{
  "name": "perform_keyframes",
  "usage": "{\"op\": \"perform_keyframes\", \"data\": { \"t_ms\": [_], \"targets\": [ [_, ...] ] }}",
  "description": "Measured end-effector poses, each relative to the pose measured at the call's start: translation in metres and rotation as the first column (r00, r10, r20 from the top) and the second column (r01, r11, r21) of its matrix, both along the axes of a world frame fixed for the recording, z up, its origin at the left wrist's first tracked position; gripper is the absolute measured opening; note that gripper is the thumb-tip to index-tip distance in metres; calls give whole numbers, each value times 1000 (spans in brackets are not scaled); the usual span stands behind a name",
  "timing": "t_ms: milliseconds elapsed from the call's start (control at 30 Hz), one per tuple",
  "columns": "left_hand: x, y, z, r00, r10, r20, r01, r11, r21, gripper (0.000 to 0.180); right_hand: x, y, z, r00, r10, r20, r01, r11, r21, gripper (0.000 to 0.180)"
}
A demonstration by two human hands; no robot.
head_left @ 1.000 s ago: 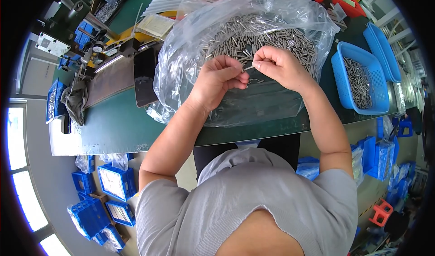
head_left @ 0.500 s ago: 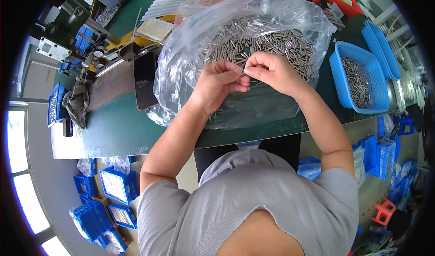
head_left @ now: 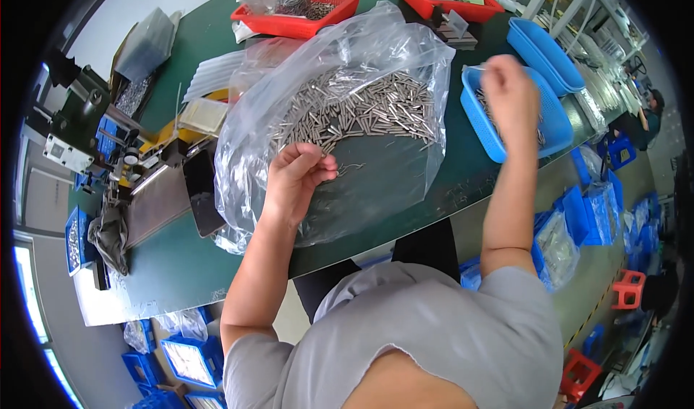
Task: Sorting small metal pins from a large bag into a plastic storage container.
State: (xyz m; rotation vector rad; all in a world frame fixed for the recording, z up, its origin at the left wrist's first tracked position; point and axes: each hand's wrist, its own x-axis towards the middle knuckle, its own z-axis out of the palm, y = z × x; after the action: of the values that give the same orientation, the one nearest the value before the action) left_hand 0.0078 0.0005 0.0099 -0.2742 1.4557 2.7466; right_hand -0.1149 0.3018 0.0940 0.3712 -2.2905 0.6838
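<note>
My left hand (head_left: 295, 180) is closed in a pinch at the near-left side of a pile of small metal pins (head_left: 376, 105); whatever sits between its fingertips is too small to make out. The pins lie on a spread clear plastic bag (head_left: 238, 148). Close to those fingers, a few thin curled bits (head_left: 352, 167) rest on the plastic. Over on the right, my right hand (head_left: 512, 96) hovers above a blue basket (head_left: 554, 123) that has metal pins in it. Motion blurs its fingers, and the hand covers part of the basket.
Two red baskets (head_left: 340, 5) of parts stand at the back of the green table (head_left: 181, 253). Another blue basket (head_left: 546, 56) is beyond the first. A dark flat tablet-like panel (head_left: 202, 192) and a metal fixture (head_left: 108, 120) are at left. Blue crates (head_left: 191, 358) sit below.
My hands have parted: the right one swung from the pile to above the blue basket, while the left one stayed by the pins, pinched. The whole view has turned and shifted.
</note>
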Motion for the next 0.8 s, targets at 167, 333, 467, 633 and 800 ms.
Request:
{"op": "perform_keyframes", "data": {
  "t_ms": [167,333,467,633,800],
  "targets": [
    [-8,3,3,1000,-25,-19,25,1000,17,7,-20,69,-4,928,-353,117,271,857,438,15],
    [-9,-1,-1,1000,4,-26,-4,1000,13,7,-3,21,-1,995,-4,98,-17,977,215,13],
    [-7,-4,-3,1000,25,-17,-25,1000,11,7,12,-36,-22,725,510,463,-559,829,-37,25],
    [-7,-1,0,1000,11,-8,-11,1000,8,7,16,-46,-44,808,281,517,-530,731,429,52],
    [-6,-2,4,1000,0,-20,1,1000,21,8,6,-33,-52,778,238,581,-508,782,361,57]
  ]
}}
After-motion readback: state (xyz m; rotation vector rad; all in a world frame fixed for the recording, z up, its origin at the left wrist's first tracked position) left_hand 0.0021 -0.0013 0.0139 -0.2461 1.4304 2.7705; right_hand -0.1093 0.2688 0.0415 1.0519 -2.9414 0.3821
